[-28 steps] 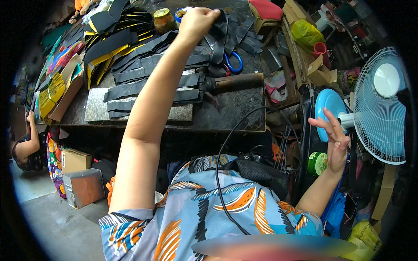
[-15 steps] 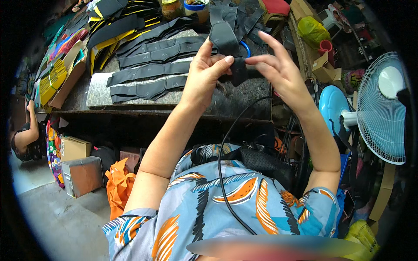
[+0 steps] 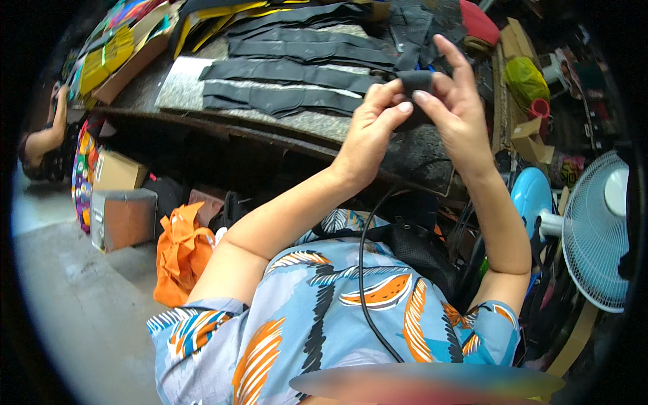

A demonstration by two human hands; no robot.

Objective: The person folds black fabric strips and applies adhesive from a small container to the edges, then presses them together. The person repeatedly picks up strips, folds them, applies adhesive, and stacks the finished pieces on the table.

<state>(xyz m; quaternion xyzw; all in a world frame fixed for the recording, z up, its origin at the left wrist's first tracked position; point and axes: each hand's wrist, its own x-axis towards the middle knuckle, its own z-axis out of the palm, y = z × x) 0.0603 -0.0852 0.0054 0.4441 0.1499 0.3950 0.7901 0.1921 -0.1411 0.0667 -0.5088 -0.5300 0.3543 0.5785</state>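
Both my hands are raised over the table's front edge, bending a black leather-like strip [image 3: 416, 82] between them. My left hand [image 3: 374, 128] pinches its left end between thumb and fingers. At the other end, my right hand [image 3: 460, 120] presses it with the thumb against curled fingers, one finger pointing up. Much of the strip is hidden behind the fingers. Several similar black strips [image 3: 280, 98] with wider middles lie in rows left of my hands, on a grey speckled slab [image 3: 177, 84].
More black pieces [image 3: 412, 30] lie beyond my hands. Yellow-edged black sheets [image 3: 216, 17] are piled at the far left. A standing fan [image 3: 597, 229] and a blue round object [image 3: 530, 192] are at my right. A black cable [image 3: 362, 270] runs down my front. Another person's arm [image 3: 54, 135] shows far left.
My right hand has closed in on the strip, which was upright in my left hand and is now bent between both. The view has shifted, so the table appears higher and turned.
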